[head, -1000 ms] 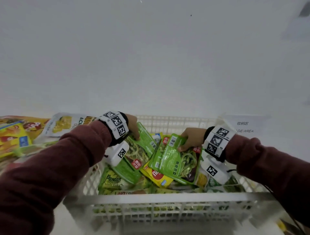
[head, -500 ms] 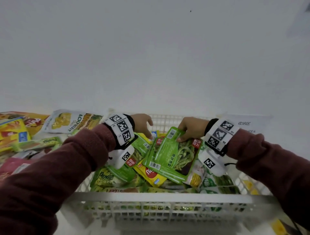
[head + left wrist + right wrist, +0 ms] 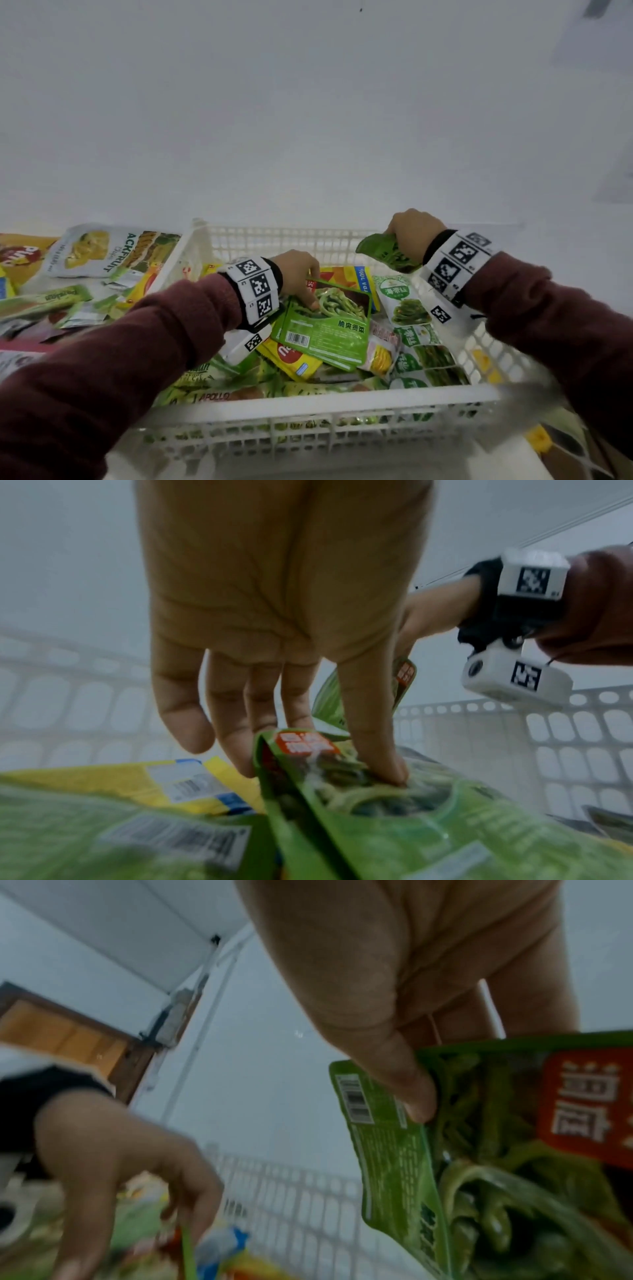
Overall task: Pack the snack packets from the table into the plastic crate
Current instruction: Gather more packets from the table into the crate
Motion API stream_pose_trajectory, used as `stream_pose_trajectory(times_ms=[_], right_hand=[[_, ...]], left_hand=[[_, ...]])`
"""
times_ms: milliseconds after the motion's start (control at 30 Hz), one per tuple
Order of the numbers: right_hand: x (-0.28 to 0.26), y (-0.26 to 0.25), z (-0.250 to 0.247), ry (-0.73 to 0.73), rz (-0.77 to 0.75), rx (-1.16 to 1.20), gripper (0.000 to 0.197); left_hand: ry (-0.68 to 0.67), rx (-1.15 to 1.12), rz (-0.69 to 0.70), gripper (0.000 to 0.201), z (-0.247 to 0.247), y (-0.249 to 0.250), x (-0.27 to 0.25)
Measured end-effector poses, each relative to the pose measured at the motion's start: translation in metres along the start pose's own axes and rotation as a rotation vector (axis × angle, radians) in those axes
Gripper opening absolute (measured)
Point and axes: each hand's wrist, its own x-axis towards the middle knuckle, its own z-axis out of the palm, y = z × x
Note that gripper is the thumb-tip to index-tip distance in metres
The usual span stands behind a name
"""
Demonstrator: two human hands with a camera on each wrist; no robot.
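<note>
A white plastic crate (image 3: 308, 407) in front of me is full of snack packets. My left hand (image 3: 308, 294) pinches the top edge of a green vegetable packet (image 3: 325, 329) that lies on the pile; the left wrist view shows the thumb (image 3: 387, 772) pressing on the packet (image 3: 377, 818) with the fingers behind its edge. Over the crate's rear right corner, my right hand (image 3: 397, 240) grips a similar green packet (image 3: 387, 253), lifted clear of the pile. In the right wrist view the thumb (image 3: 418, 1096) clamps that packet (image 3: 496, 1177).
More packets lie on the table left of the crate, among them a white jackfruit bag (image 3: 113, 250) and an orange one (image 3: 24, 257). A white wall stands right behind the crate. Yellow packets (image 3: 537, 442) show beside the crate at the lower right.
My right hand has lifted its green packet up and to the right, out of the pile. My left hand, held free over the crate half a second ago, now pinches another green packet.
</note>
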Motion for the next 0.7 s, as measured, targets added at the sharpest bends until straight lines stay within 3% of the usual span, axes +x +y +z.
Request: stream_pose_trajectory(times_ms=[167, 333, 433, 567, 700], right_hand=[[-0.004, -0.008, 0.039, -0.161, -0.056, -0.138, 0.026], [-0.012, -0.004, 0.050, -0.471, -0.110, -0.203, 0.055], [-0.011, -0.008, 0.057, -0.595, -0.179, -0.369, 0.058], [-0.006, -0.006, 0.063, -0.498, -0.082, -0.228, 0.052], [-0.005, -0.003, 0.074, -0.446, -0.058, -0.114, 0.072]], left_hand=[[0.021, 0.013, -0.012, 0.060, -0.001, -0.002, 0.000], [-0.016, 0.034, -0.031, 0.060, -0.001, -0.004, -0.001], [-0.027, 0.030, -0.032, 0.058, -0.001, -0.005, -0.003], [-0.045, 0.020, -0.021, 0.054, -0.006, -0.006, -0.004], [-0.025, 0.012, -0.011, 0.042, -0.011, -0.008, -0.004]])
